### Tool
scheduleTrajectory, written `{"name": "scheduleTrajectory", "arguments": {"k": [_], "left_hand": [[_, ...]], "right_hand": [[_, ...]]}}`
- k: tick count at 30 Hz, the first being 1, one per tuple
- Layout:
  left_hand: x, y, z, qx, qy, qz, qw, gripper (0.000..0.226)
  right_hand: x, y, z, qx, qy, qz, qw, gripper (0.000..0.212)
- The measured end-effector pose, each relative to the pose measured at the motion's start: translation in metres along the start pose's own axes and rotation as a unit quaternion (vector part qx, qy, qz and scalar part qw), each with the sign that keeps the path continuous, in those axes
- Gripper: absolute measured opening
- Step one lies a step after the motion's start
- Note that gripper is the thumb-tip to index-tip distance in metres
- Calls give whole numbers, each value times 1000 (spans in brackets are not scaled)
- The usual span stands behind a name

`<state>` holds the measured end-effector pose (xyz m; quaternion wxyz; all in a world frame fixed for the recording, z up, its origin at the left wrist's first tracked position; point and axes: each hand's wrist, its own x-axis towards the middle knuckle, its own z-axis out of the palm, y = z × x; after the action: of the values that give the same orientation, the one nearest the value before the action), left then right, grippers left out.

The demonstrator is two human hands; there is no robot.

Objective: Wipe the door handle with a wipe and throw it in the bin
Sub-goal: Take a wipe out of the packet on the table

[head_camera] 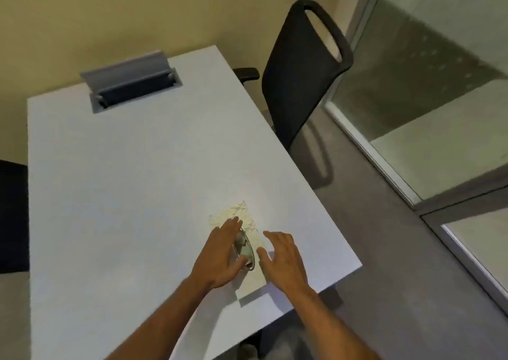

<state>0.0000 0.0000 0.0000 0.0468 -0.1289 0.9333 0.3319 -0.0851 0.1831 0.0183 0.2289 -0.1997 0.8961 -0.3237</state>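
A pale patterned box of wipes (242, 214) lies flat near the right front edge of the white table (123, 181). Its top has an oval opening with a shiny rim (248, 249). My left hand (220, 255) rests on the box, fingers spread over the opening, thumb at its lower end. My right hand (283, 258) hovers just to the right of the box with its fingers apart, holding nothing. No loose wipe shows. No door handle and no bin are in view.
A black mesh chair (299, 65) stands at the table's right side. A grey cable flap (129, 76) is raised at the table's far end. Glass partition panels (428, 90) line the right. Grey floor lies between table and glass.
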Motion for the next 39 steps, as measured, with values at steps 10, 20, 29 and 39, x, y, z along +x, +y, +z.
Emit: {"name": "scheduleTrajectory", "arguments": {"k": [10, 20, 29, 39], "left_hand": [[35, -46, 30, 64, -35, 48, 996, 87], [38, -38, 23, 10, -34, 53, 998, 76], [34, 25, -11, -85, 8, 66, 994, 57], [83, 198, -9, -121, -46, 210, 969, 55]], "right_hand": [[51, -7, 56, -111, -21, -48, 992, 37], [54, -8, 54, -4, -21, -39, 999, 26], [32, -24, 1, 147, 3, 41, 988, 19], [-34, 17, -186, 118, 143, 54, 981, 30]]}}
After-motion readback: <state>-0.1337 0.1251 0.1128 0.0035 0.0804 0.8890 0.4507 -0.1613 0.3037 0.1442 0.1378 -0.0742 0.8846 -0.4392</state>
